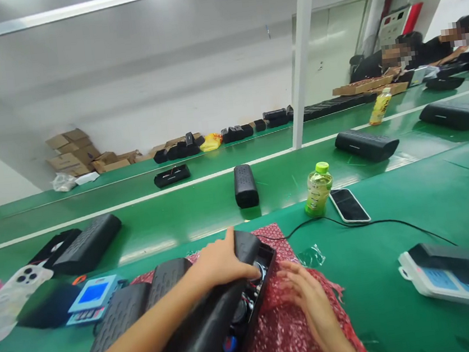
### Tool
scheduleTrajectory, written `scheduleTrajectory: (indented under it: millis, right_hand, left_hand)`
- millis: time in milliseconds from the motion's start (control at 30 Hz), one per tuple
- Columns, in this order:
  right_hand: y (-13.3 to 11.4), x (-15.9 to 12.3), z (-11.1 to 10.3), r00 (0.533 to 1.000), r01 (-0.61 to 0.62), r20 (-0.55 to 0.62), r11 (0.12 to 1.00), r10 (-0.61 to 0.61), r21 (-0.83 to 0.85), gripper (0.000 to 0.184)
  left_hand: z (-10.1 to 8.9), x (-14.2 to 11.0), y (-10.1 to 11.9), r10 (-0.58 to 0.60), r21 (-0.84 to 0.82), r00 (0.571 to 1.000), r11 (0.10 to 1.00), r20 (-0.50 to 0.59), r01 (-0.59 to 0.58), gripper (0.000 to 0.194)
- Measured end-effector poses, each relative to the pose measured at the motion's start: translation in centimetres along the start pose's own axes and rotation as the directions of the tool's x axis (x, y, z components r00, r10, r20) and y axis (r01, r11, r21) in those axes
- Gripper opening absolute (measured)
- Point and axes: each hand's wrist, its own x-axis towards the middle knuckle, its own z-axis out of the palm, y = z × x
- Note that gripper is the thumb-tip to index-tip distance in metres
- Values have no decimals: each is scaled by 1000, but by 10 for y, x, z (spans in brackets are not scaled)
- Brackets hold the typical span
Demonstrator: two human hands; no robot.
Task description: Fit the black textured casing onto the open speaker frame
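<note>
My left hand [221, 263] grips the top of a black speaker housing [217, 325] that lies tilted on a red bubble-wrap sheet [286, 334], its open side with round drivers facing right. My right hand [305, 295] rests beside that open side with fingers stretched out on the bubble wrap, touching the housing's edge. Two more black speaker shells [147, 299] lie just left of the held one.
A green bottle [318, 189], a phone [349, 205] and a black cable [392, 221] lie ahead on the green bench. Black speakers [245, 185] ride the conveyor belt. A white device [449, 276] sits right; a blue tester [92, 296] and phone cases left. People work at far right.
</note>
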Motion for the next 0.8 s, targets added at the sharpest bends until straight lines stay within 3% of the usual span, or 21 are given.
scheduleTrajectory:
  millis: [67,200,433,600,700,733,800]
  right_hand:
    - [5,11,-11,996,-25,-80,999,27,23,81]
    - [15,14,-11,995,-75,-53,994,79,76,84]
    - [9,17,-2,994,-113,1,987,114,116,92]
    - [16,23,1,999,-43,39,987,38,152,87]
    - [12,18,7,994,71,64,974,-87,215,95]
    - [6,14,11,985,104,108,961,-136,258,99]
    - [-9,4,20,937,131,273,942,-220,310,101]
  left_hand:
    - [26,7,9,18,98,999,995,-32,-15,125]
    - [58,23,19,60,195,997,980,-53,-48,122]
    - [68,31,14,29,166,996,986,-83,-15,118]
    - [62,20,11,49,106,994,994,-97,-38,111]
    - [43,-5,6,215,-7,967,976,-138,-218,115]
    - [37,-16,5,302,-71,936,945,-181,-318,116]
    - [30,-37,1,467,-198,823,817,-322,-541,117]
